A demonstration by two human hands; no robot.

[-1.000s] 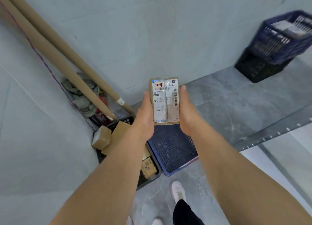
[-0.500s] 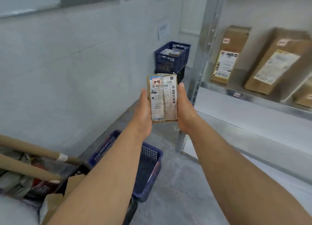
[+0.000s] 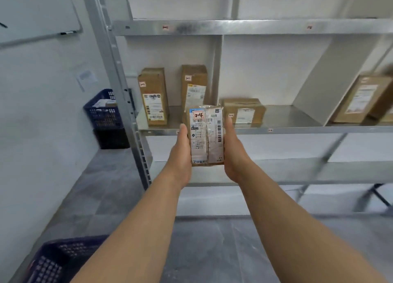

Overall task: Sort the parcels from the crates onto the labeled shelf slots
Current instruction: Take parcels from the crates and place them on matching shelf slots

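- Here, seen from a head-worn camera, a small brown parcel [image 3: 206, 136] is held upright in mid-air. Its label faces the wearer, probably so the handwritten red tag "2-4" can be read.
- The left hand [image 3: 180, 155] and right hand [image 3: 234, 153] clasp its long sides. Each grip is closed on the parcel, thumbs along the front edges, fingers hidden behind.
- The parcel hangs in front of a metal shelf [image 3: 297, 128] without touching it.
- Two tall cardboard boxes [image 3: 153, 97] stand on that shelf. Past a divider lies a low box [image 3: 244, 110].
- Small red slot tags [image 3: 270, 130] on the shelf edges are too blurred to read, and finding the one marked "2-4" seems the next step.
- A blue crate [image 3: 104, 110] of parcels sits by the left wall.
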